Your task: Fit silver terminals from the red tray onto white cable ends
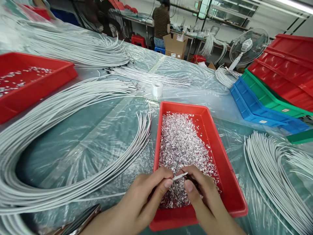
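My left hand (144,199) pinches the end of a thin white cable (179,176) between thumb and forefinger, over the near end of a red tray (227,182). My right hand (202,195) meets it from the right, fingers closed on a small dark piece at the cable tip; what that piece is I cannot tell. The tray holds a heap of small shiny metal bits (181,147). A big curved bundle of white cables (61,107) lies to the left on the plastic-covered table.
Another red tray (31,88) with a few metal bits sits far left. Stacked blue, green and red trays (269,98) stand at right, with more white cables (274,176) below them. A tape roll (157,89), a fan (248,45) and a person (160,23) are behind.
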A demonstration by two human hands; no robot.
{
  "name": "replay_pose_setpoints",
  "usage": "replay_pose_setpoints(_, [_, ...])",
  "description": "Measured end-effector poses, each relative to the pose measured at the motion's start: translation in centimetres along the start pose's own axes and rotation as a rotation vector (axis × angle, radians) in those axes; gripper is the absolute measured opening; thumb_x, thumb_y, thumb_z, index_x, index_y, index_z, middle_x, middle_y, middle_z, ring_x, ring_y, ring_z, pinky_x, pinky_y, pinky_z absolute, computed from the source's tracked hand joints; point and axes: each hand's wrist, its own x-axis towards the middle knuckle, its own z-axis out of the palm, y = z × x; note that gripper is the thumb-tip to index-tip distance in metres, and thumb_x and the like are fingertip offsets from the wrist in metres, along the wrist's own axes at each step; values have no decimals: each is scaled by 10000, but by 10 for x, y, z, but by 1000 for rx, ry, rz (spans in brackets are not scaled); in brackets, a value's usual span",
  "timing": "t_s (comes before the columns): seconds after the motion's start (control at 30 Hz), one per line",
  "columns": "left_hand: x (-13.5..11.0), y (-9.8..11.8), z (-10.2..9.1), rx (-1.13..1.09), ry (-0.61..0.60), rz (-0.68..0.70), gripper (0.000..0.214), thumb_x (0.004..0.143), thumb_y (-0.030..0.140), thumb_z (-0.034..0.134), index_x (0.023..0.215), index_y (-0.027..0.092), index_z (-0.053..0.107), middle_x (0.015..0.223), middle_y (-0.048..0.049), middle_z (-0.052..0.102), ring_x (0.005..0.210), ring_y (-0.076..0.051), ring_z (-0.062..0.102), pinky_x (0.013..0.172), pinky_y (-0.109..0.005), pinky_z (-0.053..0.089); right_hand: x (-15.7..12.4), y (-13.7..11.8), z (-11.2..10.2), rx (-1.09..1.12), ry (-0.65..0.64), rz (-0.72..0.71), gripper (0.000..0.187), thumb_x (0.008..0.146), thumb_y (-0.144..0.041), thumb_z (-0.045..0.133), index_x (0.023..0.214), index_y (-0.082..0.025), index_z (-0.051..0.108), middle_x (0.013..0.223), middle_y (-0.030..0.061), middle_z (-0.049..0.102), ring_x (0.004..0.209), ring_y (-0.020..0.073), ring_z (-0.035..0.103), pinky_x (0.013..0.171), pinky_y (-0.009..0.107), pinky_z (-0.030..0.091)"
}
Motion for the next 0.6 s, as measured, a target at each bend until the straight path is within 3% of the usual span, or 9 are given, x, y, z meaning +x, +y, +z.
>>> replay_pose_setpoints(0.23, [-5, 0, -2, 105, 6, 33, 173, 973, 195, 347, 1056, 262, 483, 872, 14, 620, 738, -129, 590, 672, -225, 462, -5, 0, 1, 138, -59, 188, 295, 918, -454, 470, 1114, -284, 611, 1007, 51, 664, 914, 190, 636, 814, 296, 514])
replay_pose_setpoints(0.4, [-6, -1, -3, 178, 38, 80, 177, 967, 196, 357, 1086, 275, 461, 859, 24, 619, 735, -127, 605, 648, -211, 476, -1, -4, -2, 128, -59, 167, 238, 911, -440, 483, 1045, -308, 629, 933, 20, 664, 923, 187, 626, 793, 273, 506])
replay_pose_setpoints(0.53, [-4, 2, -5, 211, 57, 117, 210, 966, 190, 353, 1130, 282, 448, 849, 36, 629, 693, -116, 607, 628, -201, 479, 2, -5, -5, 121, -133, 143, 213, 921, -412, 464, 950, -305, 646, 803, 1, 658, 862, 181, 631, 710, 253, 514])
replay_pose_setpoints(0.6, [-2, 4, -5, 194, 53, 127, 195, 966, 186, 358, 1088, 282, 475, 844, 40, 637, 692, -114, 613, 631, -201, 475, 2, -4, -5, 119, -125, 154, 216, 911, -418, 480, 985, -307, 650, 823, 6, 665, 849, 182, 638, 697, 251, 522])
